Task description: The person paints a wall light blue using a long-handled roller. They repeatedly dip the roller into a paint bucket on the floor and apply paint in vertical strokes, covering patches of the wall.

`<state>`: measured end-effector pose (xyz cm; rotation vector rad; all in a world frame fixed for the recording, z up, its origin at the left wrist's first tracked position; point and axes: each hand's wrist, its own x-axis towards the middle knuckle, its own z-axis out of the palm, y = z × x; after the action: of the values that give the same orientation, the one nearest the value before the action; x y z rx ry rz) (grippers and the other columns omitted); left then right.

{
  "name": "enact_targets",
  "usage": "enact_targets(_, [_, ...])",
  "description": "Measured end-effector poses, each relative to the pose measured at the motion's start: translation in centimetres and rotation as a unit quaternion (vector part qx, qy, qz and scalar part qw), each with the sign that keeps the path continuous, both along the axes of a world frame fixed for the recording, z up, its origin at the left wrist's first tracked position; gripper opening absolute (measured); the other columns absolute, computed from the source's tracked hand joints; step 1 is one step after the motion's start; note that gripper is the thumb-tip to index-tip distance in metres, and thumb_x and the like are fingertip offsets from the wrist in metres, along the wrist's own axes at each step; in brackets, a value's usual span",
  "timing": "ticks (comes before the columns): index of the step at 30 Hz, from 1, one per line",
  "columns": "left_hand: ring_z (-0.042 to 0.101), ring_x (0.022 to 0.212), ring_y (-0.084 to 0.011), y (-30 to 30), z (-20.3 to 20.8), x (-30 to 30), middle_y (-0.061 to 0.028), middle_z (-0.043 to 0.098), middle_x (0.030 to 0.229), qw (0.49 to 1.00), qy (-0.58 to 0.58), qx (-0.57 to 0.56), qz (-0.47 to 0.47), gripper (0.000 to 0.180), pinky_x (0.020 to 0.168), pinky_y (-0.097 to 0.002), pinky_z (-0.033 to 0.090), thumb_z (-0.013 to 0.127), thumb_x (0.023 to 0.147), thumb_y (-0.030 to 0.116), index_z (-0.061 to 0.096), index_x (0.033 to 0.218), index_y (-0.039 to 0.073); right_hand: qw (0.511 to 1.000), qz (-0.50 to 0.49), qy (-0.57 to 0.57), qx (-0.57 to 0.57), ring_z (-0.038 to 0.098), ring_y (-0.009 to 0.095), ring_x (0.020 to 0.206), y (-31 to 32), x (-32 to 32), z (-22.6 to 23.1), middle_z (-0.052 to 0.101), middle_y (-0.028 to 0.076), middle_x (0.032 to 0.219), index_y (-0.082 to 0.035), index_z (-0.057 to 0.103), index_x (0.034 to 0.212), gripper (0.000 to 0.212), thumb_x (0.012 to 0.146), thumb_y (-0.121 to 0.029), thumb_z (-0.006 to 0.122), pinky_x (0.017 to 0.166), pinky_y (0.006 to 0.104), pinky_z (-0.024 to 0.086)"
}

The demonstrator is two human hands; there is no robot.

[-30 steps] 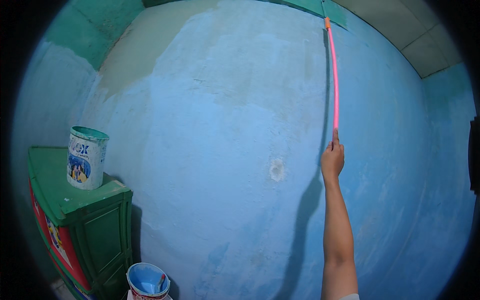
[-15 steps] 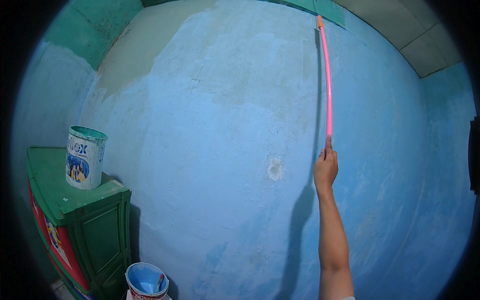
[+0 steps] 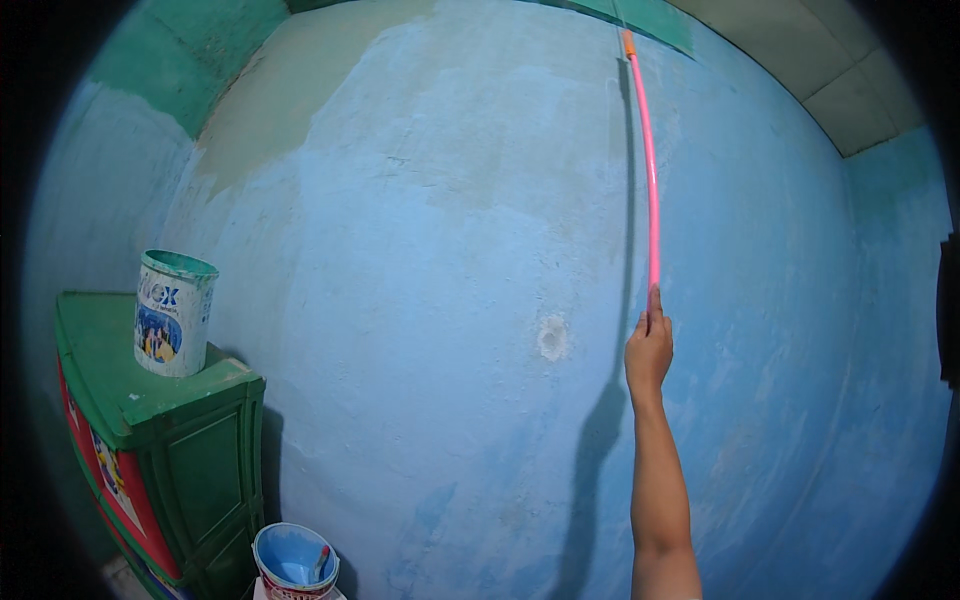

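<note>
My right hand is closed round the lower end of a long pink pole, with the arm raised in front of the wall. At the pole's upper end is an orange handle, and a thin metal rod runs up from it toward the picture's top edge. Whatever tool sits on that rod is cut off there. Behind the pole is a blue wall with greyish patches in its upper part and a green band along the top. My left hand is out of view.
At the left a green drawer cabinet carries a white paint bucket with a green-stained rim. Below, beside the cabinet, a bucket of blue paint holds a brush. A rough pale patch marks the wall. Overhead are ceiling panels.
My right hand has come down a little, drawing the pole down. The pole's upper end has shifted slightly left, and the grip stays closed.
</note>
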<state>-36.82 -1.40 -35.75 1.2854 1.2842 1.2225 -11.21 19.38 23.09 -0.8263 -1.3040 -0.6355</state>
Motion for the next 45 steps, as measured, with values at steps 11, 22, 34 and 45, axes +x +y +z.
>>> enact_targets(11, [0.068, 0.081, -0.0171, 0.3, -0.1, -0.7, -0.0103, 0.071, 0.093, 1.0, 0.017, 0.008, 0.004, 0.029, 0.071, -0.0307, 0.053, 0.051, 0.102, 0.026, 0.062, 0.105, 0.0, 0.998, -0.019, -0.006, 0.051, 0.057, 0.025, 0.071, -0.2, 0.2, 4.7, 0.054, 0.009, 0.085, -0.022, 0.043, 0.147, 0.048, 0.1, -0.013, 0.045, 0.066, 0.0372, 0.05])
enact_targets(22, [0.067, 0.079, -0.0162, 0.4, -2.1, -1.7, -0.01, 0.071, 0.093, 1.0, 0.018, 0.014, 0.011, 0.029, 0.069, -0.03, 0.053, 0.05, 0.102, 0.026, 0.063, 0.105, 0.0, 0.998, -0.008, -0.039, 0.059, 0.059, 0.026, 0.075, -1.1, -4.9, 10.1, 0.055, 0.01, 0.087, -0.026, 0.043, 0.147, 0.049, 0.099, -0.016, 0.048, 0.07, 0.0398, 0.051])
enact_targets(34, [0.067, 0.078, -0.0149, 0.3, -2.9, -2.9, -0.0093, 0.071, 0.093, 1.0, 0.015, 0.012, 0.012, 0.032, 0.066, -0.0282, 0.052, 0.048, 0.103, 0.027, 0.064, 0.111, 0.0, 1.0, -0.009, -0.004, 0.008, 0.061, 0.025, 0.079, -1.5, -5.5, 9.1, 0.059, 0.009, 0.091, -0.03, 0.042, 0.147, 0.048, 0.101, -0.017, 0.044, 0.074, 0.0397, 0.051])
enact_targets(45, [0.063, 0.072, -0.0147, -0.7, -1.7, -4.1, -0.0086, 0.07, 0.087, 0.999, -0.02, -0.006, 0.037, 0.031, 0.065, -0.0286, 0.05, 0.055, 0.099, 0.03, 0.063, 0.107, 0.001, 0.997, -0.026, -0.023, 0.063, 0.062, 0.027, 0.082, -0.4, -8.4, 9.5, 0.06, 0.01, 0.094, -0.025, 0.043, 0.147, 0.047, 0.1, -0.016, 0.046, 0.075, 0.0406, 0.052])
